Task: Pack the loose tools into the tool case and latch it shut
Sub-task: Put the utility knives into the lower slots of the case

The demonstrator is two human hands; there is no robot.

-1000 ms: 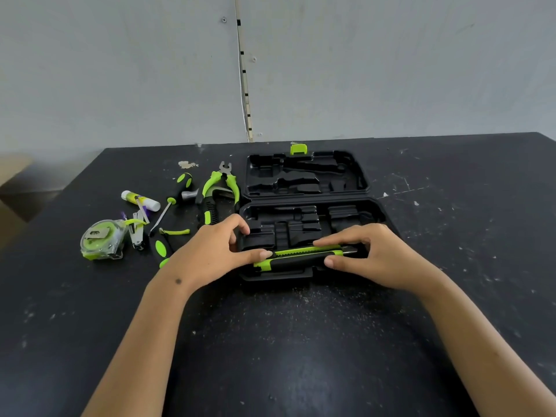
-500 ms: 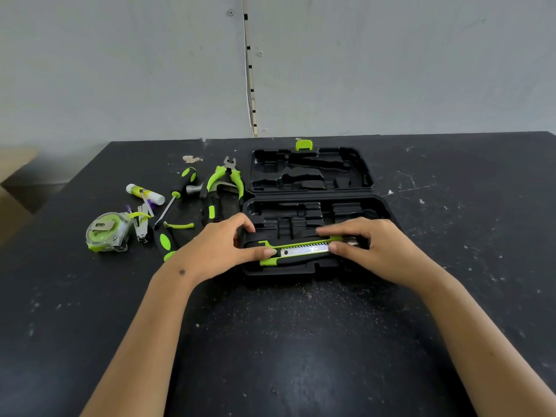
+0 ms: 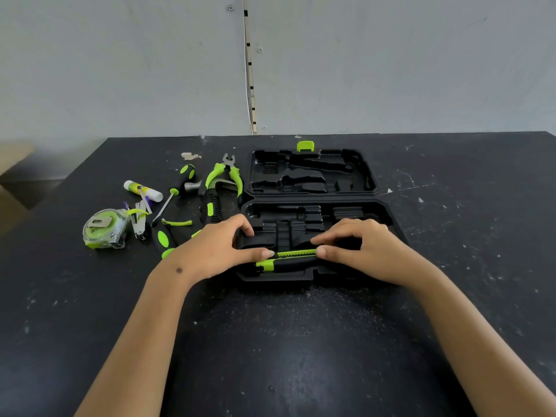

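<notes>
Left hand (image 3: 210,251) and right hand (image 3: 370,251) gripping utility knife (image 3: 288,260), fingers curled round each end, aligning it over slot at 6 o'clock edge of tool case (image 3: 313,218); remaining tools at 9 o'clock on bench (image 3: 451,296).

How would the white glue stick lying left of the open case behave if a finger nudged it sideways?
The white cylindrical glue stick would probably roll: it lies on its round side on the flat black table. It looks small and plastic, so likely light. The thin purple-tipped tool lying across it might check the roll.
</notes>
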